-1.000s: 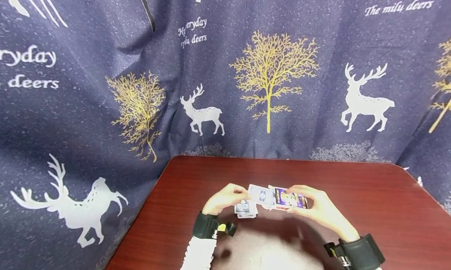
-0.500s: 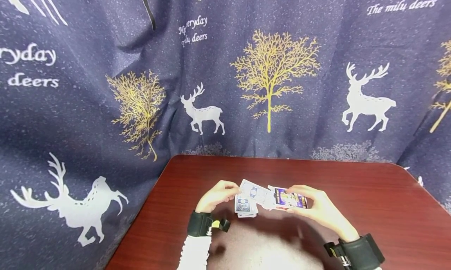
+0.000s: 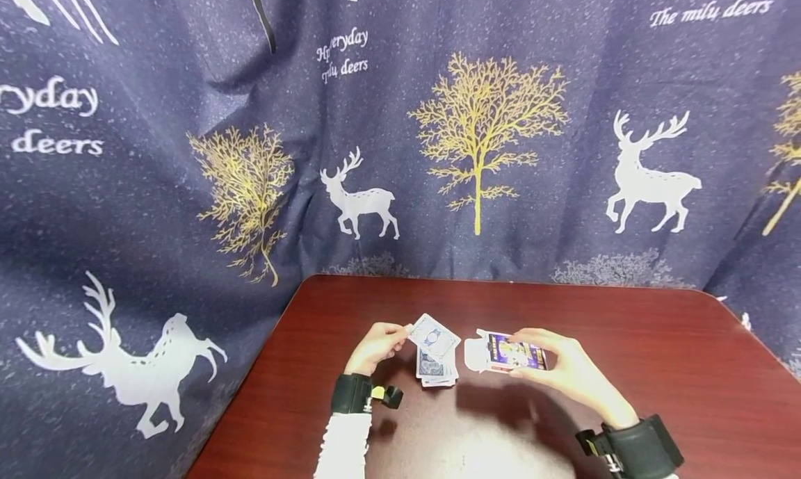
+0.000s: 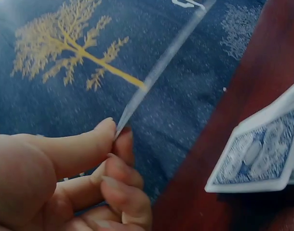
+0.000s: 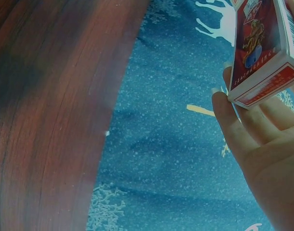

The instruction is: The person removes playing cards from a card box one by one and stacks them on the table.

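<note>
Between thumb and forefinger my left hand (image 3: 379, 347) pinches a playing card (image 3: 434, 336) by its corner, seen edge-on in the left wrist view as a thin card (image 4: 159, 72). Beneath it in the head view lies a stack of blue-backed playing cards (image 3: 436, 369), slightly uneven at its edges. My right hand (image 3: 553, 357) grips a card box (image 3: 518, 352), purple on the face toward the head camera, with its white flap (image 3: 477, 354) open toward the left. In the right wrist view, the box's red side (image 5: 258, 41) shows above my fingers (image 5: 233, 125).
All this happens over a reddish-brown table (image 3: 594, 319) with rounded far corners. Behind it hangs a dark blue curtain (image 3: 532, 187) printed with deer and trees. A black band with a small camera sits on each wrist.
My left hand has drawn the card leftward, away from the box's open end, and turned it over the stack. The right hand and box have stayed in place.
</note>
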Tool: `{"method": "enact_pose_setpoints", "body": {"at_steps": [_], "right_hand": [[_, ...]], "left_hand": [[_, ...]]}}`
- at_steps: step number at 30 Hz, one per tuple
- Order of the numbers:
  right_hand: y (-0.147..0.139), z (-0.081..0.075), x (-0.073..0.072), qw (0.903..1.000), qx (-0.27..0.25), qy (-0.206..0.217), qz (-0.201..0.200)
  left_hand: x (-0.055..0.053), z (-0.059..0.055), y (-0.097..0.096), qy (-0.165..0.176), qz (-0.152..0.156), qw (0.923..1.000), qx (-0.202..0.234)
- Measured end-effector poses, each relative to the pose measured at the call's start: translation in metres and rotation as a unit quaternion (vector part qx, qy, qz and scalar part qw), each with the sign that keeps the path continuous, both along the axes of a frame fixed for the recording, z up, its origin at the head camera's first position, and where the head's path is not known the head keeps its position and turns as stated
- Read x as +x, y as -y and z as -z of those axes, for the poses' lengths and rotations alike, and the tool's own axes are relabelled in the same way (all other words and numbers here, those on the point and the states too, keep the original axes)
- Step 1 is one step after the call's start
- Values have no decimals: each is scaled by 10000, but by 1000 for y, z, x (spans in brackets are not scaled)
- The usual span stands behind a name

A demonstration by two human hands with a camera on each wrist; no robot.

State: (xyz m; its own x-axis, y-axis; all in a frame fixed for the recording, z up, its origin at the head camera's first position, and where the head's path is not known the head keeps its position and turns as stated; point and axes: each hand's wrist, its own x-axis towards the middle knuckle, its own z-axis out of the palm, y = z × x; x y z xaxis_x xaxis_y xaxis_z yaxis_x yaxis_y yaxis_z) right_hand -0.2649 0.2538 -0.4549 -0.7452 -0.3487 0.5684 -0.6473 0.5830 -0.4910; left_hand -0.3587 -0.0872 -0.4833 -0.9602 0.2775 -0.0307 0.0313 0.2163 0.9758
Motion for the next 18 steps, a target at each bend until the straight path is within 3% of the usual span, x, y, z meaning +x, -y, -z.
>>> {"method": "enact_pose_setpoints", "body": {"at_steps": [7,14,18], "right_hand": [[1,1,0,9999,2,122,105],[3,3,1,9998,-116,182,-15],[4,4,0,9998,-75,163,-35]], "left_hand": [[-12,18,0,-148,-420,9988,-218],[-19,28,-7,-347,-273,9957,-819],[-24,27,-9,-559,-263,9884,-1384]]}}
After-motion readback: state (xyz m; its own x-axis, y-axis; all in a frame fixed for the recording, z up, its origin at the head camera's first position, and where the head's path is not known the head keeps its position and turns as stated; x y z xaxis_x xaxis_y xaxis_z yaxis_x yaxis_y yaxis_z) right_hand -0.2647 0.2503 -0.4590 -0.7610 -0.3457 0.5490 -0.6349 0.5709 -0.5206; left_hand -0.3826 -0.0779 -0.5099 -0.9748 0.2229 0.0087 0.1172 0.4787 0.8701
